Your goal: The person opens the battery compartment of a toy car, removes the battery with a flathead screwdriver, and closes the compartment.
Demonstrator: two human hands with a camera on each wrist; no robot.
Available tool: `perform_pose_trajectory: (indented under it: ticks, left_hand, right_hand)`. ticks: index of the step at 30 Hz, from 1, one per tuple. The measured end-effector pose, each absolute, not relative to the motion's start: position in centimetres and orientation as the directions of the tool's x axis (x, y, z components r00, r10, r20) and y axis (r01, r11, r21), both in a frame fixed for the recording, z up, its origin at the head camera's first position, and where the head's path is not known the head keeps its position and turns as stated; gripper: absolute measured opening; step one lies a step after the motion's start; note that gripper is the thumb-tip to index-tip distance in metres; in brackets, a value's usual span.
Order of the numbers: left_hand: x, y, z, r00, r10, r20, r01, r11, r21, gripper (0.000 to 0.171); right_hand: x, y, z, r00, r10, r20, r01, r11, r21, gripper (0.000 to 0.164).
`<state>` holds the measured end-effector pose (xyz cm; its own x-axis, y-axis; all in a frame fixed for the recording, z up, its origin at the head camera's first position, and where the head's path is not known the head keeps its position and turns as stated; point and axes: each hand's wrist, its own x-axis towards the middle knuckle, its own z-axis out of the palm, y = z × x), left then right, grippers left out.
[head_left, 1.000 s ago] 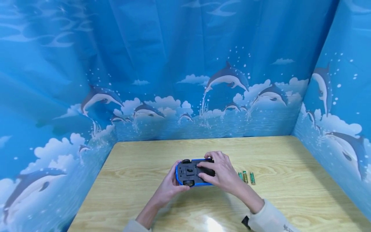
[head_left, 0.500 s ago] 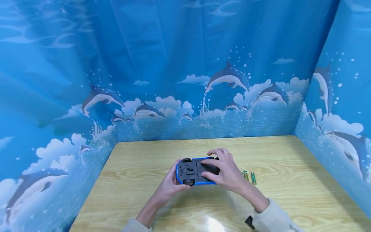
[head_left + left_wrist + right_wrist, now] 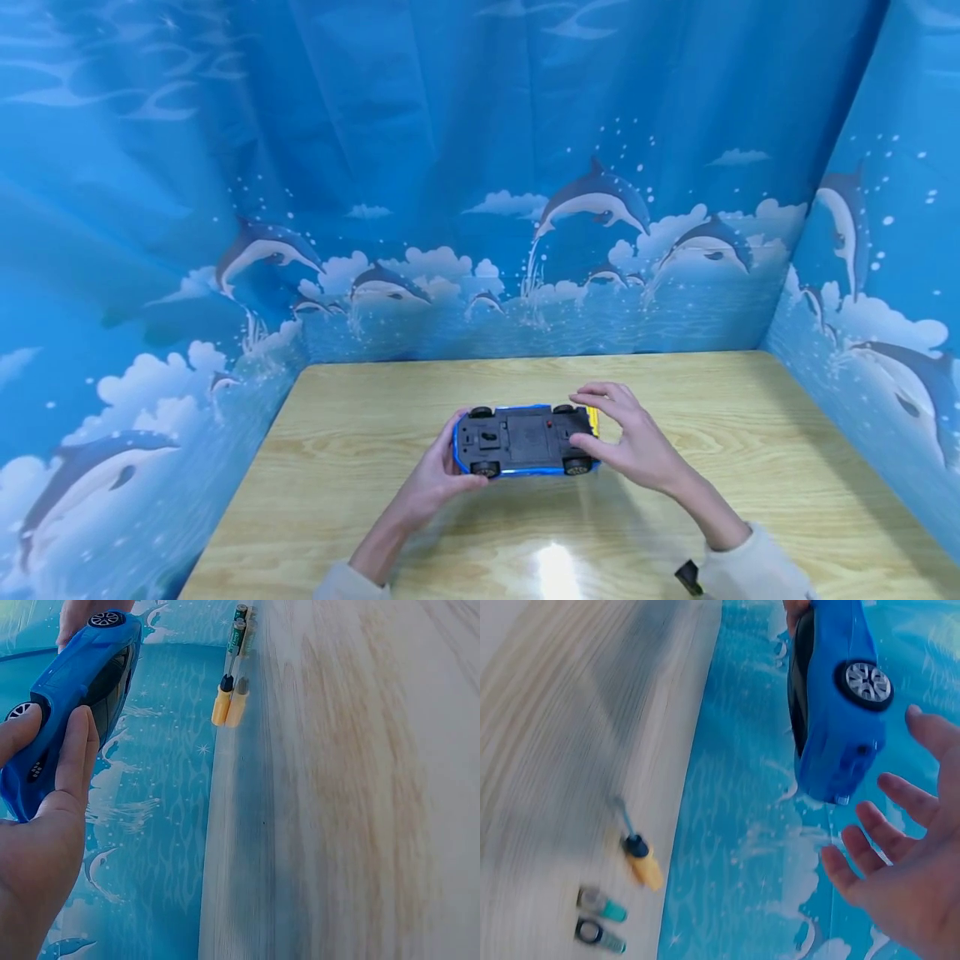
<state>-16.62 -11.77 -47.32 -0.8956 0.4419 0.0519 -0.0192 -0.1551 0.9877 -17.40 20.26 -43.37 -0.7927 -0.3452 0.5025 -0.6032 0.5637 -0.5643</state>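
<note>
A blue toy car is held upside down above the table, its black underside with a flat rectangular panel facing up in the head view. My left hand grips one end of it, and the left wrist view shows the thumb and fingers on either side of the blue body. At the opposite end, my right hand overlaps the car in the head view. From the right wrist, that hand appears with fingers spread, apart from the car and holding nothing.
On the wooden table lies a screwdriver with a yellow handle. Green batteries lie near it, hidden behind my right hand in the head view. A blue dolphin-print curtain encloses the table's back and sides.
My right hand has moved right, off the middle of the car's underside, uncovering the panel and the wheels at that end. My left hand keeps its grip. A bit of yellow now shows past the car.
</note>
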Motion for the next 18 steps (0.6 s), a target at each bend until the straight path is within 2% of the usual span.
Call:
perform_pose_trajectory:
  ticks: [6,18]
  left_hand:
    - [-16.6,-12.0,-47.4,-0.891,0.451,0.055,-0.016,-0.152,0.988,0.105]
    - [-16.5,-12.2,-47.2,-0.893,0.448,0.049,-0.019,-0.145,0.989,0.106]
  right_hand:
    - [-17.1,22.1,-43.7,-0.840,-0.363,0.403,-0.542,0.569,-0.618,0.062]
    - [-16.9,23.5,-45.5,-0.835,-0.424,0.350,-0.542,0.530,-0.652,0.083]
